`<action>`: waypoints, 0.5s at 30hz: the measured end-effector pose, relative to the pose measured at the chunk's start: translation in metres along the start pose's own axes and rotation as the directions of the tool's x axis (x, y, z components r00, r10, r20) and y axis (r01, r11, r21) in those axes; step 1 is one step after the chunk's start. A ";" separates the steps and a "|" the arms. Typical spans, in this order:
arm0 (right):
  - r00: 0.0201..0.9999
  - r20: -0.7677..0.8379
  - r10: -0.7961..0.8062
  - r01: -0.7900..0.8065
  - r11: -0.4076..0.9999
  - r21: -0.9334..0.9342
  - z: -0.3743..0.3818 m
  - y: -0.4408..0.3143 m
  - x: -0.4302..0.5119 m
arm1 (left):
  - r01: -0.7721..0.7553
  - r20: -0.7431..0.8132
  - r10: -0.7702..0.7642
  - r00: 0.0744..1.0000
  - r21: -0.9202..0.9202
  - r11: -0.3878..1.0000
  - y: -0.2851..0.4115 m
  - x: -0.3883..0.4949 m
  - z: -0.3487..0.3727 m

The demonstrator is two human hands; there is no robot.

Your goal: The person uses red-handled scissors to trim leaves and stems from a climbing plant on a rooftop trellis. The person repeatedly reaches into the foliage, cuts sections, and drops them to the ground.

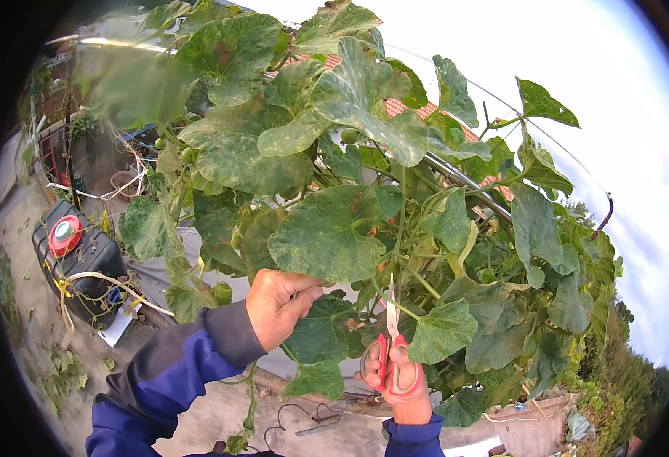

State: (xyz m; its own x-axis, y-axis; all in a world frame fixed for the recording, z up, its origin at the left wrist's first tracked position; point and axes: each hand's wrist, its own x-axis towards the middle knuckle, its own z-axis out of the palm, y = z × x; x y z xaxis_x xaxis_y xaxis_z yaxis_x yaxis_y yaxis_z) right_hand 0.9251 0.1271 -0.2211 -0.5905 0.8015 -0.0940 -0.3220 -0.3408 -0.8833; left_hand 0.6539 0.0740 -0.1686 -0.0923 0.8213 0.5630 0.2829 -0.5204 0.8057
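Observation:
My right hand (394, 374) grips a pair of scissors (392, 320) by its red handles. Its blades point upward, nearly together, beside green stems among the leaves. To the left, my left hand (283, 308) is closed with thumb and fingers pinched at the lower edge of a large pumpkin-like leaf (329, 234). A bit of green shows between the fingers, seemingly a vine stem, though most of it is hidden. A smaller leaf (443, 331) hangs just right of the scissors. Below my left hand, a leafy vine shoot (250, 405) dangles.
A metal pole (466, 183) runs through the dense foliage. Several small round green fruits, one a green fruit (349, 136), hang among it. At left lies a black plastic tank (83, 268) with a red-rimmed cap. Dark bent wire (280, 420) lies on the concrete ground (311, 440).

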 end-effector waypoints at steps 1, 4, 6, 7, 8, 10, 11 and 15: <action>0.999 0.025 -0.038 0.038 0.999 0.013 -0.001 -0.004 0.004 | 0.012 0.016 -0.012 1.000 0.027 1.000 0.001 0.000 -0.001; 0.998 0.053 -0.023 0.025 0.999 -0.031 -0.002 -0.018 0.010 | 0.013 0.022 -0.013 1.000 -0.009 1.000 0.004 -0.001 -0.002; 0.994 0.104 -0.031 0.034 0.999 -0.029 0.000 -0.023 0.014 | 0.000 0.018 0.000 1.000 -0.022 1.000 0.006 -0.001 -0.002; 0.994 0.099 -0.052 0.056 0.998 -0.036 0.002 -0.026 0.017 | -0.008 0.019 0.008 1.000 -0.002 1.000 0.007 -0.001 -0.002; 0.991 0.108 -0.073 0.078 0.996 -0.044 0.003 -0.028 0.020 | -0.007 0.016 0.006 1.000 0.035 0.999 0.008 -0.001 -0.001; 0.989 0.119 -0.090 0.098 0.993 -0.060 0.005 -0.033 0.025 | -0.024 0.005 0.024 1.000 -0.012 1.000 0.008 -0.001 -0.001; 0.989 0.119 -0.086 0.094 0.993 -0.069 0.005 -0.035 0.027 | -0.006 -0.002 0.006 1.000 -0.009 1.000 0.008 -0.001 -0.001; 0.991 0.121 -0.063 0.077 0.991 -0.111 0.008 -0.040 0.030 | -0.014 0.000 0.014 1.000 -0.026 1.000 0.006 -0.001 -0.003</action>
State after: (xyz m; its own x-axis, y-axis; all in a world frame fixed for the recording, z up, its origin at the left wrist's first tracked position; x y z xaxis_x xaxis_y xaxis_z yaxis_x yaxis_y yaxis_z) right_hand 0.9143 0.1607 -0.1843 -0.6543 0.7560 0.0181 -0.2819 -0.2217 -0.9335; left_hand 0.6527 0.0696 -0.1637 -0.0887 0.8138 0.5743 0.2596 -0.5378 0.8021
